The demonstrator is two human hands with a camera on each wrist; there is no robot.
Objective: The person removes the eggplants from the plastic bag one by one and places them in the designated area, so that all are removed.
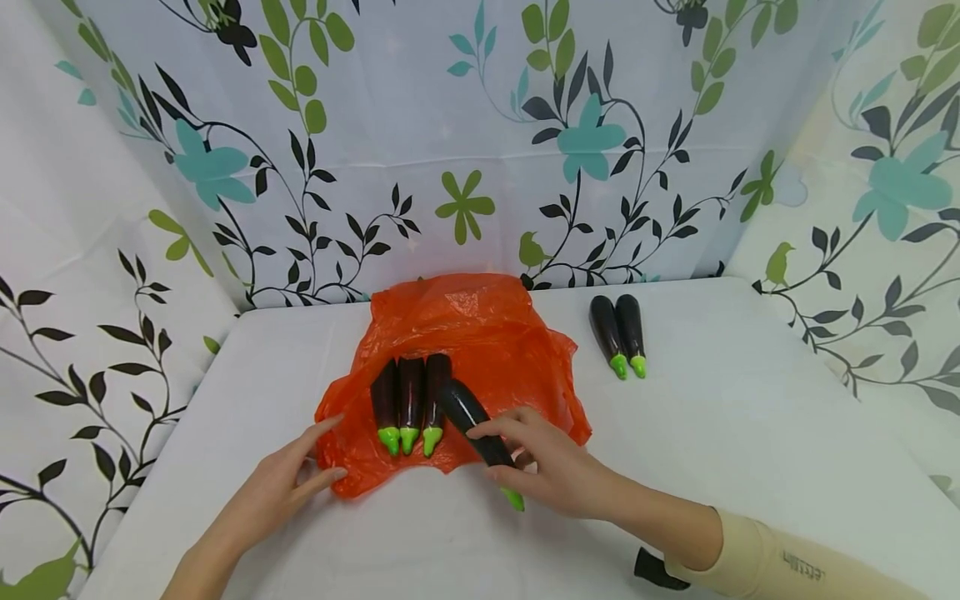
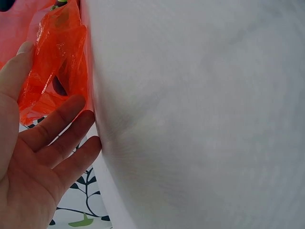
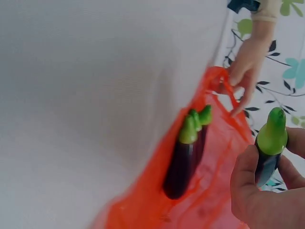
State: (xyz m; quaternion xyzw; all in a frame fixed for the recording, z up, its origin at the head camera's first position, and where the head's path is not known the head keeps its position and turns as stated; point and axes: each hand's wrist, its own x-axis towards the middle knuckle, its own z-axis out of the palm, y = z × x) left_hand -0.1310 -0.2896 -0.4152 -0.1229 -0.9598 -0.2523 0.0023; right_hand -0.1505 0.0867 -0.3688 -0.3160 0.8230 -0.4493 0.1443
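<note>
My right hand (image 1: 551, 462) pinches a dark eggplant (image 1: 467, 408) between thumb and fingers, its green stem end pointing toward me. This eggplant slants over the front of a red plastic bag (image 1: 510, 367). Three more eggplants (image 1: 411, 400) lie side by side at the bag's mouth, green stems forward and upper ends partly under the plastic. At the bag's left edge is my left hand (image 1: 277, 487), its fingers spread and fairly straight. In the left wrist view, the thumb of the left hand (image 2: 43, 157) lies against the red plastic.
Two eggplants (image 1: 618, 333) lie together on the white table (image 1: 720, 400), right of the bag. A leaf-patterned cloth (image 1: 465, 125) hangs behind the table and along both sides. Near my right sleeve (image 1: 780, 558) is a black strap (image 1: 660, 571).
</note>
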